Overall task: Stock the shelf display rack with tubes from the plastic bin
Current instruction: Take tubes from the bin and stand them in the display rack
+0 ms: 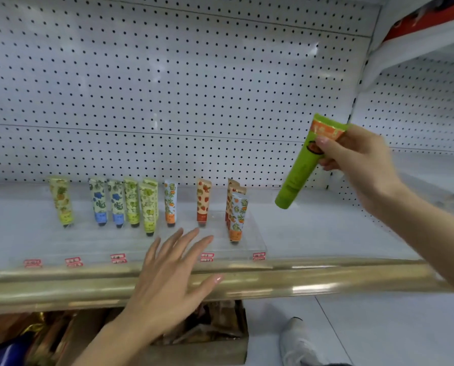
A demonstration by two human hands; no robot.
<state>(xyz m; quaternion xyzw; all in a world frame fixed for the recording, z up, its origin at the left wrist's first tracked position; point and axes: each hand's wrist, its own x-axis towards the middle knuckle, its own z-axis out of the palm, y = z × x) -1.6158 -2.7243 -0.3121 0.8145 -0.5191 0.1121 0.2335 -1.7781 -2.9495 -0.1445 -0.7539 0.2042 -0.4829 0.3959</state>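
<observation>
— What are you holding right now?

— I am pinching a green tube [302, 165] near its crimped top end, between the thumb and fingers of my right hand [360, 165]. It is hanging tilted in the air, with its cap end pointing down and to the left. It is sitting above the white shelf [313, 228], to the right of the clear display rack [249, 247], and touching neither.

— And your other hand?

— My left hand [173, 281] is reaching out in front of the rack with its fingers straight and spread, gripping nothing. It is crossing the gold rail [326, 278] at the shelf's edge; whether it is touching the rail I cannot tell.

— What is standing in the rack?

— Patterned tubes are standing cap-down in a row: a yellow tube [61, 200] at the left, two blue tubes [99, 200], some lime tubes [148, 207], a white-and-orange tube [171, 202], a strawberry tube [203, 200] and a few orange tubes [237, 216] crowding together at the right end.

— And around it?

— Red price tags [117, 258] are lining the rack's front, a white pegboard [167, 88] is rising behind, and a white shoe [297, 342] is showing on the floor below.
</observation>
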